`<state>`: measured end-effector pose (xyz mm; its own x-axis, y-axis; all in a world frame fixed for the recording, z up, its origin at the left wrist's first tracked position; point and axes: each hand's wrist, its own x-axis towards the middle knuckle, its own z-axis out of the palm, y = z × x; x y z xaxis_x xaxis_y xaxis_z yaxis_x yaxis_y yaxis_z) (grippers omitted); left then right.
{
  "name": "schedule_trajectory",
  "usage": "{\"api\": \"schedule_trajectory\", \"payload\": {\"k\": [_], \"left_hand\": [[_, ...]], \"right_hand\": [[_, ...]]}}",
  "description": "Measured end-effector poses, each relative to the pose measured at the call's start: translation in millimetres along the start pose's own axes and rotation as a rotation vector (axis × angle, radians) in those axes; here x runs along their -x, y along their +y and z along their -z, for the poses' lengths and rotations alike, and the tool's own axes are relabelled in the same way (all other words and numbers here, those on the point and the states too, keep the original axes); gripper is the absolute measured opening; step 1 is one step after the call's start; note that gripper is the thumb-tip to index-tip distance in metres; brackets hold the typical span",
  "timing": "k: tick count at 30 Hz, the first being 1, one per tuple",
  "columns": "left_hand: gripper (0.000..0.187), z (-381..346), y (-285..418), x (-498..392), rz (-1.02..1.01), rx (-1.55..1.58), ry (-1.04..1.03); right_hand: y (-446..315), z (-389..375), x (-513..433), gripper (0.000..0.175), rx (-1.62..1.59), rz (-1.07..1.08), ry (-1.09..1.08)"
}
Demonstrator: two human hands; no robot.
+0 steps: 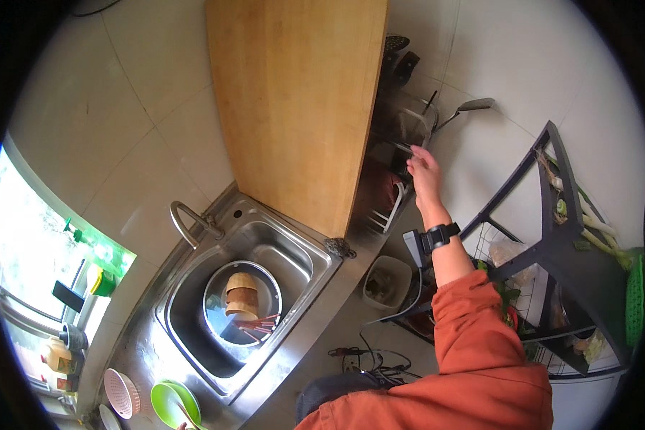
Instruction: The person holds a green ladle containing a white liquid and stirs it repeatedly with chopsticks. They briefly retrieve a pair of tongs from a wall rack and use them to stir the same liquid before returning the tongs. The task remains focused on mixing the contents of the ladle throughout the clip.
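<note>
My right hand point(425, 169) reaches out to a wire dish rack point(400, 207) half hidden behind a tall wooden board. Its fingertips are at the end of a thin metal rod point(400, 144); whether they grip it is not clear. Of my left hand point(181, 426) only a fingertip shows at the bottom edge, beside a green bowl point(161, 400) with a light-coloured utensil handle point(184, 413) in it. In the steel sink point(185, 333) stands a round metal basin point(207, 309) of water, holding stacked yellowish-brown bowls point(242, 295) and several reddish chopsticks point(258, 325).
The large wooden board point(295, 107) leans upright behind the sink, near the curved faucet point(185, 220). A steel-wool scrubber point(337, 247) lies by its foot. A pink colander point(121, 395) sits on the left counter. Right are a black shelf rack point(564, 258), a waste bin point(387, 282) and cables point(379, 357).
</note>
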<state>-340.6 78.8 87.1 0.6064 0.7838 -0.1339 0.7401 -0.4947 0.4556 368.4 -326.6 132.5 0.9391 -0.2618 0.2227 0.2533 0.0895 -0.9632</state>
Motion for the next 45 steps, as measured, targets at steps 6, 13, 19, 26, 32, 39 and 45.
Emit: {"api": "schedule_trajectory", "payload": {"k": [6,13,19,26,32,39,45], "left_hand": [[0.049,-3.0,-27.9,3.9,-0.002,0.068,0.089],[0.051,17.1,-5.2,12.4,0.041,0.001,0.142],[0.045,34.1,23.5,17.8,0.060,0.020,0.202],[0.035,37.7,9.4,15.1,0.038,-0.105,0.288],[0.035,47.5,17.9,13.8,0.022,-0.059,0.314],[0.040,43.3,31.9,13.9,-0.110,-0.140,0.413],[0.034,42.5,49.5,28.8,0.088,-0.016,0.477]], "right_hand": [[6.4,-47.0,-58.4,0.049,0.314,0.057,0.000],[4.0,-42.0,-55.5,0.034,0.376,0.334,0.146],[-44.4,-17.3,-69.9,0.037,0.573,0.531,0.334],[-57.2,-17.5,-108.4,0.098,0.469,-0.279,-0.162],[-82.3,4.0,-112.9,0.089,0.174,-0.454,-0.473],[-62.7,17.7,-110.9,0.081,-0.234,-0.377,-0.702],[-9.8,49.5,-164.1,0.071,-0.148,-0.341,-0.776]]}}
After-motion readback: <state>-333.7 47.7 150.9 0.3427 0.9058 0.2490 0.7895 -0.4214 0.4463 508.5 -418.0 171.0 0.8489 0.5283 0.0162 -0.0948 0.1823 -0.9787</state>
